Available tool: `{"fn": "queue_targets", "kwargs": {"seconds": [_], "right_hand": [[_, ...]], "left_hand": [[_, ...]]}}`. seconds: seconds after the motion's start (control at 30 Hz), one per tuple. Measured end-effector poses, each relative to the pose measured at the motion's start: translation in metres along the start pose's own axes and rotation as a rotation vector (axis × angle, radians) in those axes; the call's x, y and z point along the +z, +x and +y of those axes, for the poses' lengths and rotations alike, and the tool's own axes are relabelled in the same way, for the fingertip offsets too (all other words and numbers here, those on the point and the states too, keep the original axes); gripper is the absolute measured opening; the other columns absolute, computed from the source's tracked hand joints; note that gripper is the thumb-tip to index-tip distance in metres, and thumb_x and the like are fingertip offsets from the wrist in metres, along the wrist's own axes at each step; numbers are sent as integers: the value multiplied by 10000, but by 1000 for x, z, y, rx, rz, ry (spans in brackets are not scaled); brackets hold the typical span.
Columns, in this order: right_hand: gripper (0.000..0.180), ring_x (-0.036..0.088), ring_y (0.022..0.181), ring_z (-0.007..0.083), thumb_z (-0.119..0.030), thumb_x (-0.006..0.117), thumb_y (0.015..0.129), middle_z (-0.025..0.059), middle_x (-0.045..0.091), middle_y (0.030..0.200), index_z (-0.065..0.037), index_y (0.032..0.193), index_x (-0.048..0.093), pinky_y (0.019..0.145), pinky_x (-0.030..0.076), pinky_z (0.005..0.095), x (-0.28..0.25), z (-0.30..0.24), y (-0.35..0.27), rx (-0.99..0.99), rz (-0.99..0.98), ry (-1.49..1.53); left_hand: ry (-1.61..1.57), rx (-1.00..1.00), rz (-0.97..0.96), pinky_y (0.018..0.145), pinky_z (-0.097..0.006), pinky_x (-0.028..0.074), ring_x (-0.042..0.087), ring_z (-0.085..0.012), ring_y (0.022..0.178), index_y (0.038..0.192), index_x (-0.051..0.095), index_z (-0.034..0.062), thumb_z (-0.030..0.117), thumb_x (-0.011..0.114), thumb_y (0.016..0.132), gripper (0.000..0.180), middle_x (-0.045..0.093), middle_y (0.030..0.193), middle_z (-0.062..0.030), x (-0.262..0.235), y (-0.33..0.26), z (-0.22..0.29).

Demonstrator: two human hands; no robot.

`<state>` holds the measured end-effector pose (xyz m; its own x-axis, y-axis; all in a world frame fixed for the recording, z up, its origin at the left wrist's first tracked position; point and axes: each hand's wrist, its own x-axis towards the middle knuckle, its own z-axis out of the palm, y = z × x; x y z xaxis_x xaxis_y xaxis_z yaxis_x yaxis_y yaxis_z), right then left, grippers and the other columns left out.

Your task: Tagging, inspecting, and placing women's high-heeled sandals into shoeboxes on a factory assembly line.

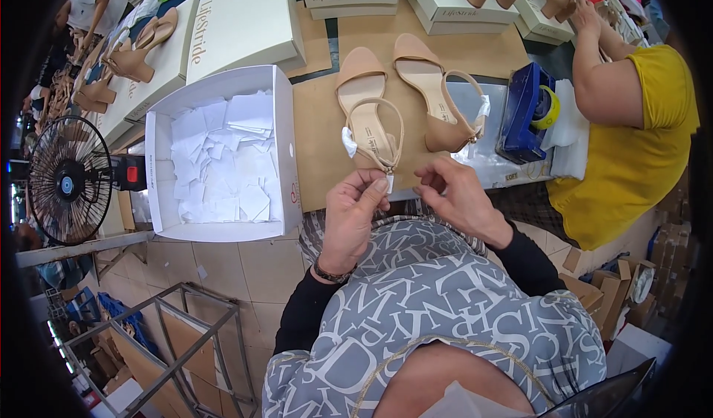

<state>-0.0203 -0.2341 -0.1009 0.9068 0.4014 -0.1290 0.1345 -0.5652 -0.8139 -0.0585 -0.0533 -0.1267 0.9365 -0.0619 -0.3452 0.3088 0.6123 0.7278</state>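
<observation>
Two beige open-toe heeled sandals, the left sandal and the right sandal, stand side by side with toes pointing away from me. White wrapping covers part of each ankle strap. My left hand is closed at the heel end of the left sandal, thumb and forefinger pinching a small white tag by the strap. Close to its right, my right hand hovers with bent fingers, forefinger and thumb slightly apart and nothing visible between them. Brown paper lies under the sandals.
Left of the sandals sits an open white box holding many white paper slips. Rightward is a blue tape dispenser. Shoe boxes line the far side. A black fan stands left; a co-worker in yellow works at right.
</observation>
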Motion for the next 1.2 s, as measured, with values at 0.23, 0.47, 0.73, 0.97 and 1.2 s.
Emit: {"fn": "queue_targets", "kwargs": {"seconds": [0.23,0.47,0.73,0.97,1.2], "right_hand": [[722,477,749,119,-89,709,726,66,489,925,-43,1351,350,716,414,227,-16,-35,-34,-49,-332,464],[919,442,770,137,-242,690,773,73,442,1000,-32,1418,71,698,408,236,-10,-26,-27,-179,-437,331],[750,458,804,133,-229,610,808,45,451,977,2,1393,201,771,382,248,4,-11,-21,81,-483,1162],[754,454,799,142,-342,609,810,59,458,937,58,1348,263,745,379,258,3,-10,-15,164,-450,1280],[697,488,745,121,-237,629,789,39,486,869,47,1335,303,699,397,227,5,-27,-5,162,-439,1047]], "left_hand": [[-88,-9,23,621,-198,447,517,-60,663,965,559,-9,97,586,862,150,575,815,-17,9,-1,-10],[-74,22,41,583,-191,451,518,-56,645,971,557,10,121,589,864,157,569,773,-11,15,2,-15],[-132,30,35,628,-219,475,548,-79,692,961,539,29,94,583,863,126,575,833,-23,6,0,-18],[-164,28,53,535,-205,464,535,-81,621,1010,406,-6,106,627,826,309,551,763,-47,7,1,-19],[-163,108,85,516,-216,472,526,-76,587,968,395,-14,141,629,837,310,537,727,-52,1,-1,-20]]}}
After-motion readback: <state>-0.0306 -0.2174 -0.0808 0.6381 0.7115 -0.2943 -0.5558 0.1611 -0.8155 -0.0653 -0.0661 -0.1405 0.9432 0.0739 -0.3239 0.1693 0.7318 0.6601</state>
